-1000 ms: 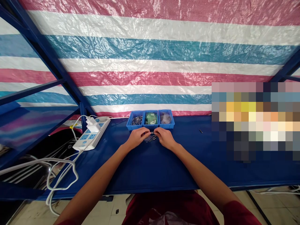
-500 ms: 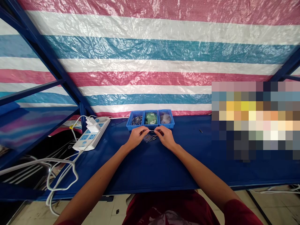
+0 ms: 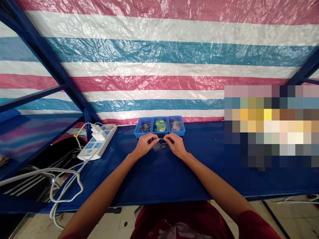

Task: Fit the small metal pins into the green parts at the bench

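Note:
Between my fingertips a thin light-coloured rod [image 3: 161, 138] spans from one hand to the other, too small to make out in detail. My left hand [image 3: 144, 145] pinches its left end with thumb and forefinger. The right end is in the pinch of my right hand [image 3: 176, 146]. Just below, several slim dark-and-silver rods [image 3: 162, 146] lie on the table beside a clear plastic bag [image 3: 156, 146]. Behind the hands stand three blue bins: the left bin [image 3: 139, 135] holds slim metallic pieces, the middle bin [image 3: 156, 133] green and white items, the right bin [image 3: 181, 133] clear plastic.
A white power strip [image 3: 96, 149] with a plugged-in charger [image 3: 99, 133] and loose white cables [image 3: 81, 182] occupies the left of the blue table [image 3: 159, 186]. One small dark rod [image 3: 213, 138] lies to the right. Beyond it the view is pixelated. A striped tarp [image 3: 161, 69] hangs behind.
Both hands stay almost in place, still pinching the thin rod. The view has shifted very slightly.

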A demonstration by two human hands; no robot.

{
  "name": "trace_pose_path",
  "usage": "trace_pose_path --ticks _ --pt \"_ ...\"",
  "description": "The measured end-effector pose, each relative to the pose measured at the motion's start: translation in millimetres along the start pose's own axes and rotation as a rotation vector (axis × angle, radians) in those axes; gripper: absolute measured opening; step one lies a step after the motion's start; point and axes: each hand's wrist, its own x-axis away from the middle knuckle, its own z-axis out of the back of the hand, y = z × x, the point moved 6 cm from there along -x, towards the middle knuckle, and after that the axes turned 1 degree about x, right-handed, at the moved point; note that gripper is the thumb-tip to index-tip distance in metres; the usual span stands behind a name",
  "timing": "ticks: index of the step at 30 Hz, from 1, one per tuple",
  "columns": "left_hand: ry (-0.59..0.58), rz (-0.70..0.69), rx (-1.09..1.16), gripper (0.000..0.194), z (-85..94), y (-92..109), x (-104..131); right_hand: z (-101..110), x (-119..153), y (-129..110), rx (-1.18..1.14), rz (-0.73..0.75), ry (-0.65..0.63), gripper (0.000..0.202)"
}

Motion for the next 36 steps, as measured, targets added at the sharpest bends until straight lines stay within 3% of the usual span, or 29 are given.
trace_pose_path --ticks 9,17,36 --pt "0.003 -0.02 0.0 0.031 1.4 0.2 -0.3 1.1 -1.1 -0.7 -0.018 -0.013 0.004 0.026" --pt "0.049 0.173 0.222 0.028 1.5 -8.1 0.4 -0.2 0.0 2.9 -0.022 -0.075 -0.024 0.025" --pt "-0.015 0.19 0.26 0.035 -1.0 -5.9 0.2 -4.9 -0.4 0.6 -0.034 -0.067 -0.095 0.027"
